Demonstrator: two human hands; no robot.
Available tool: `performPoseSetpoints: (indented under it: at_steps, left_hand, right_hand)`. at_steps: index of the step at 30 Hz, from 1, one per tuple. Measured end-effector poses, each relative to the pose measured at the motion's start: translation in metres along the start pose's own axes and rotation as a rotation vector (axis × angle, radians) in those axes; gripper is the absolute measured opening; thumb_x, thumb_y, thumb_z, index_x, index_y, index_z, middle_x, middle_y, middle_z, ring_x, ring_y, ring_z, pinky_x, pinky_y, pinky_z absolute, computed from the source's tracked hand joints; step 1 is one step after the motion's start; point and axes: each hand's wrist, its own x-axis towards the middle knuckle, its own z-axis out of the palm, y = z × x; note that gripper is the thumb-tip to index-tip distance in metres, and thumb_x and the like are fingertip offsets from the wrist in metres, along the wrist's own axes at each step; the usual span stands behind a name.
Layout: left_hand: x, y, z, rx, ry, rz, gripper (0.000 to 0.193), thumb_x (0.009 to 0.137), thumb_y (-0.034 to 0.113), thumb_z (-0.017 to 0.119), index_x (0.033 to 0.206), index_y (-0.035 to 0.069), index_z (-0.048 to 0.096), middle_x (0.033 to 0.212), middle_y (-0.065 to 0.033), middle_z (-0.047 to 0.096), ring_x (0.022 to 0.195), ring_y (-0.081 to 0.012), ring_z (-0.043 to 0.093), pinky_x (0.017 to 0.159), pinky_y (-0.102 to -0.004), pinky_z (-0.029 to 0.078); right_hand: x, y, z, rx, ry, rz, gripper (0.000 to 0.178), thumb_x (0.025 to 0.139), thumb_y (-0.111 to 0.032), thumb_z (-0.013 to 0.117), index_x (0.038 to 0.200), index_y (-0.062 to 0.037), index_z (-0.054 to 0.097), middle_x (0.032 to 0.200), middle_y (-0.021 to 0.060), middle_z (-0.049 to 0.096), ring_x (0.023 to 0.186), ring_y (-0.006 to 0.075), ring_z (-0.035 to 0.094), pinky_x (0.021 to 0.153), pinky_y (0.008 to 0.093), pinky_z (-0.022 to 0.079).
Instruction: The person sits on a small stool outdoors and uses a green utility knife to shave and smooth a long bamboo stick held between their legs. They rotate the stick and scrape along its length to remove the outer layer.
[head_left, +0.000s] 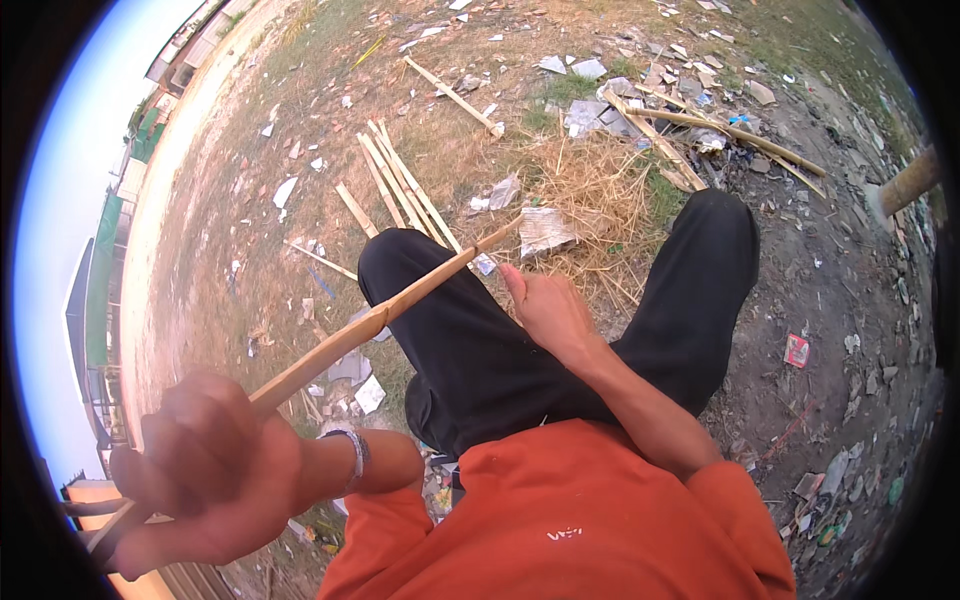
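Observation:
A long split bamboo strip [345,335] slants from the lower left, over my left knee, to a thin tip above my right hand. Near its lower end my left hand [215,470], raised close to the camera and slightly blurred, is closed around it. A patterned bracelet [358,452] circles that wrist. My right hand [552,318] is between my knees, just below the strip's far end. Its thumb points up and its fingers curl away out of sight, so whatever they hold, if anything, is hidden.
Several bamboo strips [400,180] lie on the ground beyond my left knee. Past my right knee is a pile of bamboo pieces [690,125]. Dry shavings [600,190] and a pale broken slab [545,230] lie between. A post [908,182] stands at right.

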Motion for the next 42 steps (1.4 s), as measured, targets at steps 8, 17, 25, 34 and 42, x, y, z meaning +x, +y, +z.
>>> performPoseSetpoints:
  at_steps: [8, 17, 25, 34, 42]
  left_hand:
    - [0.007, 0.024, -0.025, -0.005, 0.019, 0.098, 0.057, 0.086, 0.066, 0.050, 0.059, 0.019, 0.031, 0.044, 0.0083, 0.021, 0.041, -0.0041, 0.012, 0.043, -0.0235, 0.011]
    - [-0.019, -0.033, -0.015, 0.028, 0.013, -0.093, 0.060, 0.083, 0.070, 0.048, 0.060, 0.018, 0.031, 0.043, 0.0060, 0.022, 0.040, -0.0053, 0.013, 0.041, -0.0248, 0.009]
    - [-0.022, -0.023, -0.015, 0.043, 0.014, 0.000, 0.059, 0.086, 0.068, 0.046, 0.060, 0.018, 0.030, 0.043, 0.0063, 0.022, 0.038, -0.0052, 0.012, 0.039, -0.0240, 0.008]
    - [-0.036, -0.047, -0.022, 0.065, -0.072, 0.052, 0.058, 0.090, 0.066, 0.040, 0.060, 0.017, 0.029, 0.041, 0.0069, 0.021, 0.035, -0.0027, 0.013, 0.034, -0.0201, 0.009]
    - [-0.032, -0.049, -0.023, -0.029, -0.134, 0.049, 0.062, 0.093, 0.059, 0.042, 0.053, 0.016, 0.022, 0.039, 0.0059, 0.025, 0.031, -0.0034, 0.018, 0.031, -0.0181, 0.014]
  right_hand:
    - [-0.006, 0.010, -0.015, 0.233, 0.024, 0.097, 0.065, 0.101, -0.045, 0.033, 0.064, 0.0063, 0.049, 0.053, 0.0194, 0.043, 0.050, 0.0298, 0.039, 0.055, 0.0430, 0.036]
    - [-0.013, -0.025, -0.014, 0.297, -0.092, -0.061, 0.060, 0.101, -0.039, 0.036, 0.064, 0.0062, 0.048, 0.052, 0.0193, 0.039, 0.048, 0.0289, 0.032, 0.051, 0.0421, 0.034]
    - [-0.021, -0.055, -0.012, 0.401, -0.155, -0.153, 0.059, 0.101, -0.041, 0.036, 0.066, 0.0050, 0.048, 0.052, 0.0220, 0.039, 0.049, 0.0342, 0.028, 0.048, 0.0430, 0.032]
    - [-0.024, -0.041, -0.002, 0.145, -0.155, -0.071, 0.057, 0.100, -0.041, 0.037, 0.067, 0.0024, 0.053, 0.057, 0.0261, 0.050, 0.056, 0.0461, 0.050, 0.053, 0.0494, 0.040]
    - [-0.020, -0.038, 0.000, 0.060, -0.163, -0.083, 0.057, 0.100, -0.043, 0.035, 0.077, 0.0017, 0.062, 0.061, 0.0270, 0.055, 0.062, 0.0465, 0.056, 0.058, 0.0500, 0.045]
